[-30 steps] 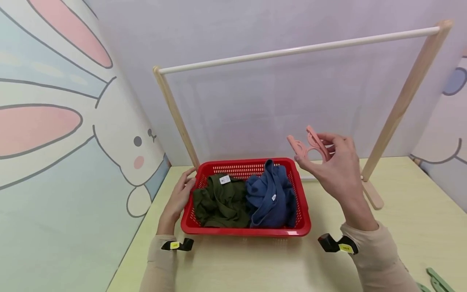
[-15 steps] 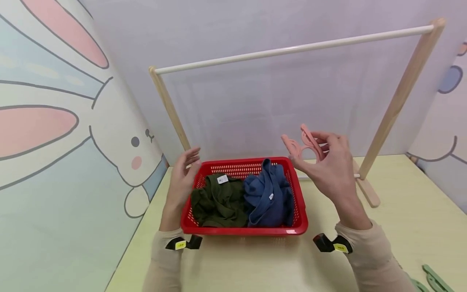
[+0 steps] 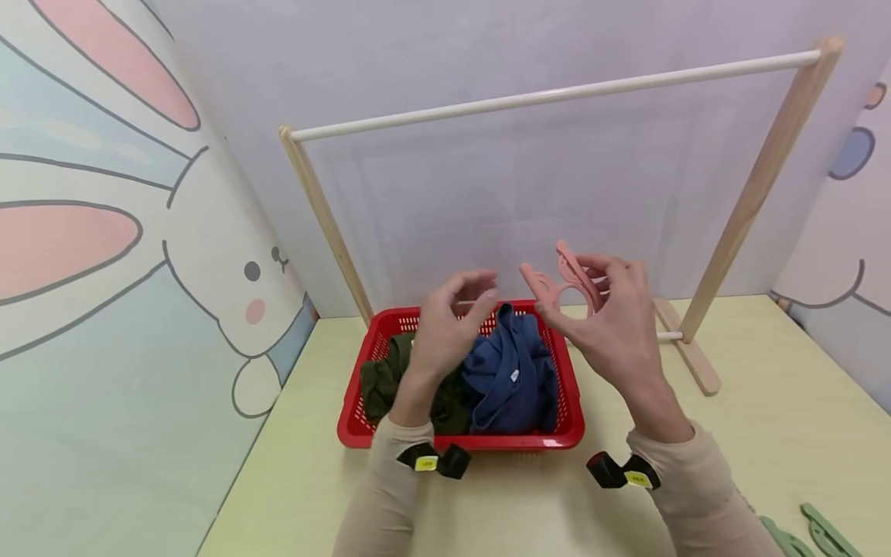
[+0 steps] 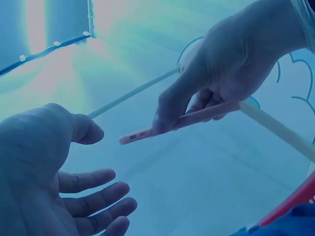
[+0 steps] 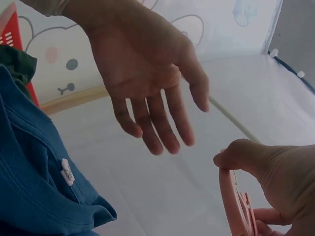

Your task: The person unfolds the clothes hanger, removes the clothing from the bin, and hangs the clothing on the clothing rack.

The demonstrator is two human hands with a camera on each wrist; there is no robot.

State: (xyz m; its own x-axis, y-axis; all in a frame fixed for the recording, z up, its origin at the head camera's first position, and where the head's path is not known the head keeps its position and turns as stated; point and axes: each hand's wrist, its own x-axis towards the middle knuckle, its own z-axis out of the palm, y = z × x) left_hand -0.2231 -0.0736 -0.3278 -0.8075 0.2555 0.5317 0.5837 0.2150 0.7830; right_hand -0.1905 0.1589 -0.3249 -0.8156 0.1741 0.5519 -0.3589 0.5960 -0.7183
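Observation:
My right hand (image 3: 619,333) pinches a pink folding clothes hanger (image 3: 537,283), folded up, above the right end of the red basket (image 3: 459,442). In the right wrist view the thumb lies along the edge of the hanger (image 5: 229,199). My left hand (image 3: 444,329) is in the air over the basket, fingers spread and apart from the hanger. Its palm faces the hanger (image 4: 140,135) in the left wrist view. A dark green garment (image 3: 381,381) lies in the basket, partly covered by the left hand, beside a blue garment (image 3: 511,387) with a small white tag.
A rack with a white rail (image 3: 550,97) and wooden posts (image 3: 766,182) stands behind the basket. Green folding hangers (image 3: 828,530) lie at the table's lower right edge. A wall with a rabbit drawing (image 3: 223,255) borders the left side.
My left hand has left the basket's left rim, risen and moved right toward the hanger. The right hand still holds the hanger, with a slight leftward shift in view.

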